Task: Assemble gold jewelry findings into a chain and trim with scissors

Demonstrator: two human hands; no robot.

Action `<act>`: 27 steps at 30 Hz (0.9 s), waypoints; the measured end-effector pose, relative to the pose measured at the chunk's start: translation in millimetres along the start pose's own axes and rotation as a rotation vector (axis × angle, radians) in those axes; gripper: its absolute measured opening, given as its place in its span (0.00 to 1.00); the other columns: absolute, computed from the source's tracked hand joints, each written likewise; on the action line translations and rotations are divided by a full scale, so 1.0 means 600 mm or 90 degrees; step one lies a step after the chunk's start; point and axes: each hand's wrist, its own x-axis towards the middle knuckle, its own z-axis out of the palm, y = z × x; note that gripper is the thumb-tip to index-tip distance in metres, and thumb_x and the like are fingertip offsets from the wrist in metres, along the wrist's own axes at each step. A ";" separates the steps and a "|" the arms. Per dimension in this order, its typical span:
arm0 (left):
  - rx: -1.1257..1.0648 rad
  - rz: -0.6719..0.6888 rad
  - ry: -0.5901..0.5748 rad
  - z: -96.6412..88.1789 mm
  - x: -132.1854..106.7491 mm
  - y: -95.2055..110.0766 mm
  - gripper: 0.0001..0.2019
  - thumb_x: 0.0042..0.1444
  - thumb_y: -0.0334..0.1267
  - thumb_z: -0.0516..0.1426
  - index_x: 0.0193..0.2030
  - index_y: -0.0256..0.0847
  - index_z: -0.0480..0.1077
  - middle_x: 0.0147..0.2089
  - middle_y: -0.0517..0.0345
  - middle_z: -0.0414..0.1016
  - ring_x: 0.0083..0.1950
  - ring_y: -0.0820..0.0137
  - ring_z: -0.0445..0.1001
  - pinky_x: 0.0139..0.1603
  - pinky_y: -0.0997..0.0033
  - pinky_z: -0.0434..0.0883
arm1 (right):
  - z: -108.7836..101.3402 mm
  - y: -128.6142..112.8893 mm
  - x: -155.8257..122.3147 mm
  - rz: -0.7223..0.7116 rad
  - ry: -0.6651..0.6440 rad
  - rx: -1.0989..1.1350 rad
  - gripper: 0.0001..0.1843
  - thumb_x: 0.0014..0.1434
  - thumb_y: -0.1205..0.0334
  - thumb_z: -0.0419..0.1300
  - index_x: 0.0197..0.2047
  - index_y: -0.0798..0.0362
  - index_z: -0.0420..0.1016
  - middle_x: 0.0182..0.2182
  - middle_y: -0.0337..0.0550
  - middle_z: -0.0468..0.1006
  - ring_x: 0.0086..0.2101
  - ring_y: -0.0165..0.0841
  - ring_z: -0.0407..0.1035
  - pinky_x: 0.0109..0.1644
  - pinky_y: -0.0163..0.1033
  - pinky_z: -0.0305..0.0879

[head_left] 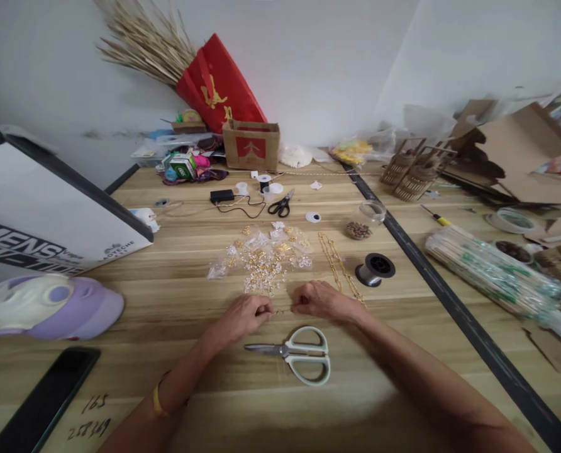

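My left hand (241, 319) and my right hand (322, 301) rest on the wooden table (177, 314), both with fingers pinched together. Between them stretches a short piece of small gold beads or chain (282, 311), held at each end. Just beyond lies a pile of small gold and white findings in clear bags (266, 257). A gold chain (338, 267) runs along the table by my right hand. Pale green scissors (299, 355) lie shut right below my hands.
A spool of thin wire (375, 269), a glass jar (373, 212) and a heap of beads (358, 230) sit to the right. Black scissors (281, 204) lie farther back. A phone (42, 402), purple cap (49, 306) and white bag (39, 214) are at left. A bundle of sticks (492, 270) is at right.
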 end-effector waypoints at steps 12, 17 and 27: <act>0.011 0.051 0.101 0.012 0.006 0.016 0.07 0.52 0.30 0.55 0.35 0.39 0.74 0.29 0.59 0.73 0.28 0.74 0.67 0.32 0.76 0.63 | 0.000 -0.008 -0.005 0.021 0.004 -0.098 0.12 0.60 0.54 0.54 0.34 0.53 0.73 0.32 0.44 0.78 0.35 0.36 0.72 0.34 0.34 0.53; 0.023 0.121 0.115 0.022 0.009 0.007 0.09 0.53 0.28 0.55 0.38 0.39 0.74 0.31 0.58 0.72 0.31 0.73 0.68 0.35 0.75 0.65 | -0.001 -0.006 -0.005 0.016 0.006 -0.084 0.09 0.58 0.57 0.56 0.34 0.53 0.73 0.31 0.43 0.79 0.34 0.35 0.72 0.32 0.34 0.52; 0.073 0.171 0.126 0.033 0.010 0.005 0.09 0.59 0.32 0.52 0.35 0.39 0.74 0.33 0.57 0.71 0.35 0.72 0.70 0.38 0.74 0.65 | -0.008 -0.004 -0.010 0.002 -0.005 -0.103 0.08 0.58 0.59 0.55 0.35 0.53 0.73 0.30 0.44 0.79 0.33 0.35 0.72 0.31 0.33 0.51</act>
